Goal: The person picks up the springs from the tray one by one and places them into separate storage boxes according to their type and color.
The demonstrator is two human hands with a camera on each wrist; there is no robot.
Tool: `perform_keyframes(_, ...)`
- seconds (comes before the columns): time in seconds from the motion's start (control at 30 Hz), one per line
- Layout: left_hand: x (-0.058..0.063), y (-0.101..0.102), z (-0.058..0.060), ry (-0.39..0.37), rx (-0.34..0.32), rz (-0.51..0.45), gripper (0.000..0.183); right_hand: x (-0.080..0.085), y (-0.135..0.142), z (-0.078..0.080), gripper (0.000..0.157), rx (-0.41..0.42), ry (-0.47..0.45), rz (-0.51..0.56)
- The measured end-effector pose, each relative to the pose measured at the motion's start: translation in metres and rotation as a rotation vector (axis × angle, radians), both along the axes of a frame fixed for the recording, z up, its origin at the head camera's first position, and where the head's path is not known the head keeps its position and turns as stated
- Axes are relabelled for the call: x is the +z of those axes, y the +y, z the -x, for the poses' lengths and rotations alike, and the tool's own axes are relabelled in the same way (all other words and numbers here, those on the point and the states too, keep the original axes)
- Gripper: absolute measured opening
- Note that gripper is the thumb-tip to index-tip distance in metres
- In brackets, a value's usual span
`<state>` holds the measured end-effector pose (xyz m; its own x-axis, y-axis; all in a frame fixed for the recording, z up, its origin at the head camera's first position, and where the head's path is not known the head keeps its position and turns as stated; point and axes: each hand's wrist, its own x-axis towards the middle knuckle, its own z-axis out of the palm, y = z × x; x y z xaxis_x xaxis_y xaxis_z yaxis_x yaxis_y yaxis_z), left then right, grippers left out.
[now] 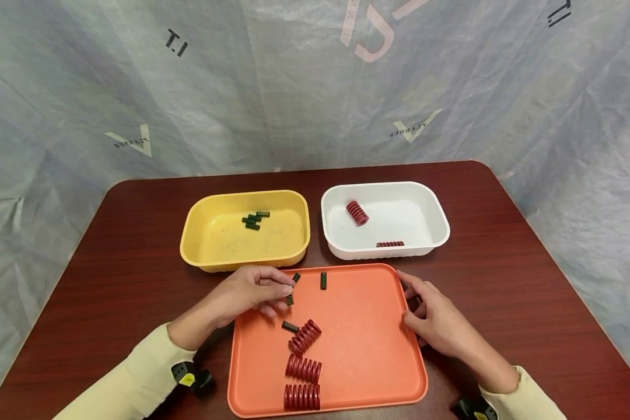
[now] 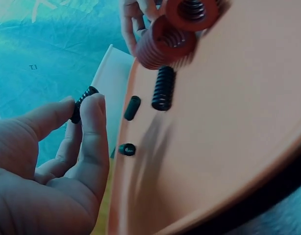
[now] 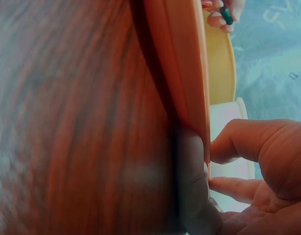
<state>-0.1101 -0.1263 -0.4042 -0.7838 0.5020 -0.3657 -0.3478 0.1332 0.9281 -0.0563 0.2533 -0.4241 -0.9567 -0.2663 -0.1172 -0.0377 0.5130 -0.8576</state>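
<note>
My left hand (image 1: 254, 291) pinches a small dark green spring (image 2: 83, 104) between thumb and fingers, over the upper left of the orange tray (image 1: 367, 338). Two other green springs lie near the tray's far edge, one right by the fingertips and one green spring (image 1: 323, 280) farther right. Another small spring (image 1: 290, 326) lies lower, against a thick red spring (image 1: 305, 337). Below it two more red springs, the nearest red spring (image 1: 301, 397) at the tray's front, lie on their sides. My right hand (image 1: 436, 318) grips the tray's right rim, with fingers at its outer side.
Behind the tray on the left stands a yellow bin (image 1: 210, 256) with several green springs. A white bin (image 1: 436, 233) beside it holds two red springs. The dark wooden table (image 1: 509, 280) extends around them, with a printed grey sheet (image 1: 294, 87) hanging behind.
</note>
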Motion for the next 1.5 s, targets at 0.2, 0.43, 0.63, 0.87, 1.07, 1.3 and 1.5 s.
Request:
perform_keyframes(0.2, 0.013, -0.005, 0.006, 0.012, 0.049, -0.027, 0.036, 0.000, 0.000, 0.000, 0.075, 0.005, -0.001, 0.003)
perform_keyframes(0.43, 0.030, -0.014, 0.017, 0.059, 0.086, -0.042, 0.038, 0.000, 0.000, 0.000, 0.075, 0.008, 0.003, 0.005)
perform_keyframes(0.63, 0.041, -0.025, 0.028, 0.071, 0.113, -0.044, 0.037, -0.001, 0.000, 0.001, 0.074, 0.009, 0.008, -0.001)
perform_keyframes(0.87, 0.052, -0.042, 0.048, 0.024, 0.188, -0.082, 0.039, 0.000, 0.000, -0.001, 0.076, 0.006, 0.000, 0.007)
perform_keyframes(1.07, 0.055, -0.053, 0.067, 0.012, 0.223, -0.130, 0.024, 0.000, 0.000, -0.001, 0.076, 0.006, 0.000, 0.008)
perform_keyframes(1.3, 0.059, -0.066, 0.087, 0.027, 0.239, -0.056, 0.036, 0.000, -0.001, 0.000, 0.076, 0.006, -0.006, 0.010)
perform_keyframes(1.5, 0.063, -0.073, 0.103, 0.027, 0.235, 0.038, 0.049, 0.000, 0.000, 0.000, 0.076, 0.008, -0.008, 0.013)
